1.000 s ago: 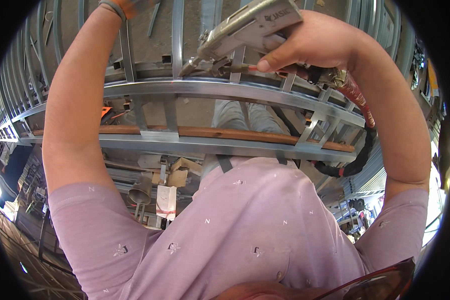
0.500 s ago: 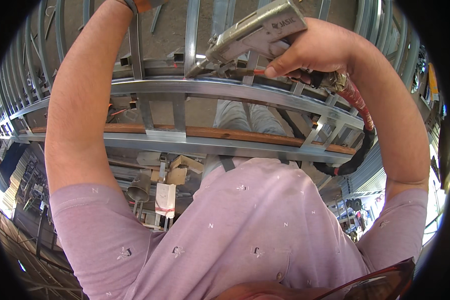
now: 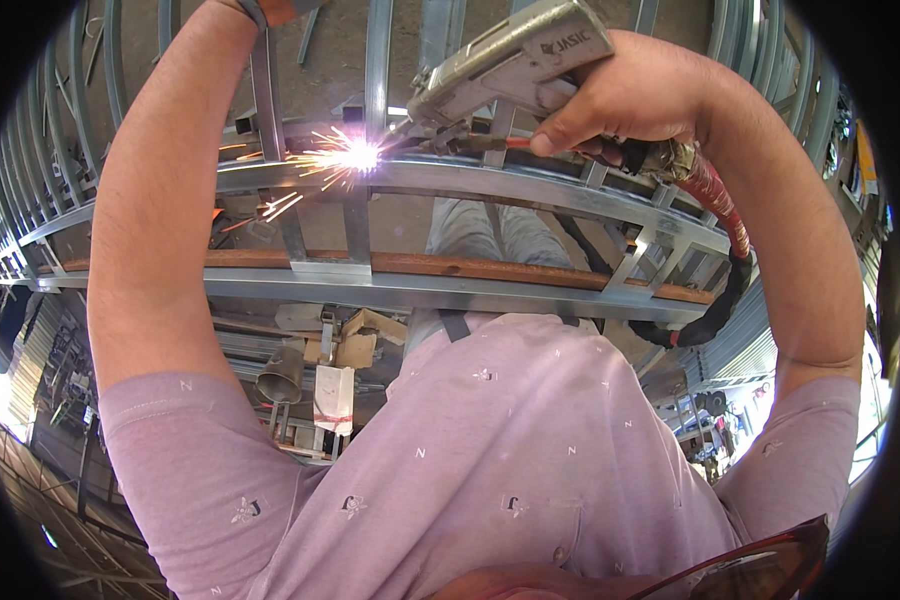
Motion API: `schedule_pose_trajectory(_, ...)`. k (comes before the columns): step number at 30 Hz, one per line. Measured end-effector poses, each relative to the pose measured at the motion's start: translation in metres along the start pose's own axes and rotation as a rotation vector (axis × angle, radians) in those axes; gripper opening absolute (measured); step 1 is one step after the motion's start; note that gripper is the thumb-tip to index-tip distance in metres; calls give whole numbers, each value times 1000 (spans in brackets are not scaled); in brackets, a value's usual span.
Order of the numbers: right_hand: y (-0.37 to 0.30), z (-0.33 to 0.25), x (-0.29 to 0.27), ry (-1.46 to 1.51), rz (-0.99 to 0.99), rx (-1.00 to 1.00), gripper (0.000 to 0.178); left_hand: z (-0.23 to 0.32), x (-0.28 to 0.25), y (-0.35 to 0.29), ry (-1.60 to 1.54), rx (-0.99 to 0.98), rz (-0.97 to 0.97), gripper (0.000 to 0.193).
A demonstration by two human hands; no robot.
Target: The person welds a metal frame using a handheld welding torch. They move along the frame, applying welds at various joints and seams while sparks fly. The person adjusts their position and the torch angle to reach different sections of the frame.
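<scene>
My right hand (image 3: 635, 95) is wrapped round a grey welding gun (image 3: 510, 62), whose nozzle points down and left. A white-violet arc with orange sparks (image 3: 355, 155) burns at the nozzle's end, where a square steel upright (image 3: 377, 70) meets a long steel rail (image 3: 530, 183). The sparks spray leftward. From the gun's grip a red-wrapped cable (image 3: 715, 195) runs down and loops in black. My left hand (image 3: 282, 8) reaches up past the top edge; only a sliver by the wrist shows, beside another upright (image 3: 267, 95). Its fingers are out of sight.
A second steel rail (image 3: 470, 292) crosses nearer my body, with a brown wooden strip (image 3: 460, 268) along it. Below on the left lie a metal bucket (image 3: 282, 374), a white box (image 3: 333, 398) and cardboard pieces (image 3: 356, 350). More steel bars (image 3: 45, 130) curve along the left side.
A bright arc and flying sparks have appeared at the nozzle, where there were none before. The gun and my right hand have barely moved; both arms keep nearly the same pose.
</scene>
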State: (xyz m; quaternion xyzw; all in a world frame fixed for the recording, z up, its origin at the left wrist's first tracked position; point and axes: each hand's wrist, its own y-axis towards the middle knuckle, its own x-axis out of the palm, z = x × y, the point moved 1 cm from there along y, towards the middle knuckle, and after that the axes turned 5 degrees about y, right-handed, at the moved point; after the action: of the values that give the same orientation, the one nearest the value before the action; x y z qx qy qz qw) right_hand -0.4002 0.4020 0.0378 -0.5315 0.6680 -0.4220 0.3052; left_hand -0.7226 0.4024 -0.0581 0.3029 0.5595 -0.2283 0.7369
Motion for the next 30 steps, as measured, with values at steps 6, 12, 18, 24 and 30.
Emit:
schedule_pose_trajectory(6,-25,4,21,-29,187,-272,42,-1,0,2,8,-8,5,52)
schedule_pose_trajectory(12,-3,-2,1,-49,25,6,45,-2,1,5,6,-12,10,52)
schedule_pose_trajectory(18,-30,-3,9,-84,86,-282,45,0,3,4,1,-15,19,52)
schedule_pose_trajectory(24,-6,-5,0,-93,48,54,49,-2,4,5,1,-6,22,52)
schedule_pose_trajectory(30,-6,-3,-2,-130,62,53,51,0,5,3,-6,-12,26,52)
